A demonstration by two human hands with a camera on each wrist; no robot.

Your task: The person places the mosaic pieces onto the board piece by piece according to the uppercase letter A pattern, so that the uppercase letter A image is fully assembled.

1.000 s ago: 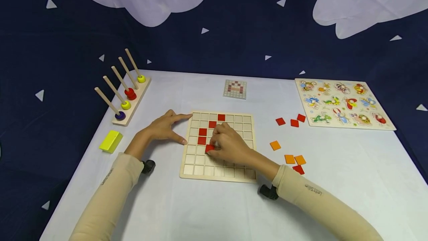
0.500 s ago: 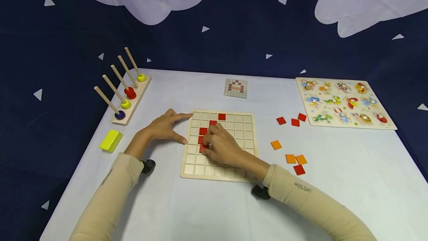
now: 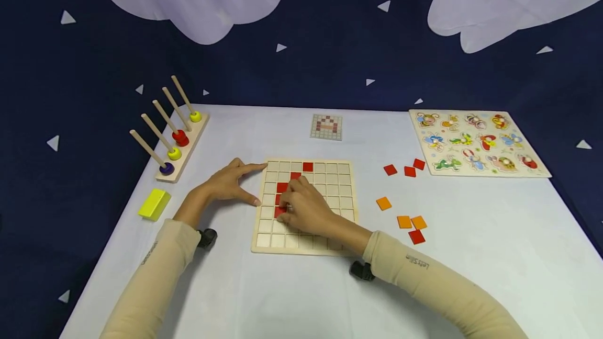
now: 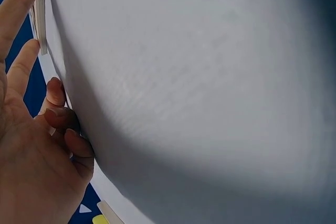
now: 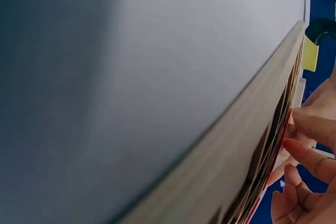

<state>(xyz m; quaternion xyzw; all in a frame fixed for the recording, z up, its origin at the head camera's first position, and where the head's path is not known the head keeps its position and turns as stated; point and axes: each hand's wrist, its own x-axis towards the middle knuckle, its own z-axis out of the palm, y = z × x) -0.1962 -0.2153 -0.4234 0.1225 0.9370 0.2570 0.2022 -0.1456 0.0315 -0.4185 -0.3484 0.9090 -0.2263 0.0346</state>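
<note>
A wooden grid board (image 3: pixel 332 178) lies mid-table, with several red tiles in a slanting line on its left half. My right hand (image 3: pixel 308 207) is over the board, thumb and fingertips on the lowest red tile (image 3: pixel 279 212), which sits at a cell in the second column. The right wrist view catches the same fingers (image 5: pixel 312 158) close along the board's edge. At the board's left border my left hand (image 3: pixel 228 182) steadies it: index finger and thumb stretch out to touch the rim, and the other fingers are folded under, as the left wrist view shows.
Loose red tiles (image 3: pixel 390 170) and orange tiles (image 3: pixel 383 203) lie right of the board. A small pattern card (image 3: pixel 326 127) is behind it. An insect puzzle (image 3: pixel 478 143) stands back right; a peg stacker (image 3: pixel 188 143) and a yellow block (image 3: pixel 154 204) are at left.
My right hand has carried the red tile leftward into the second column, below the other red tiles, and its fingers stay on it. My left hand keeps its place at the board's edge.
</note>
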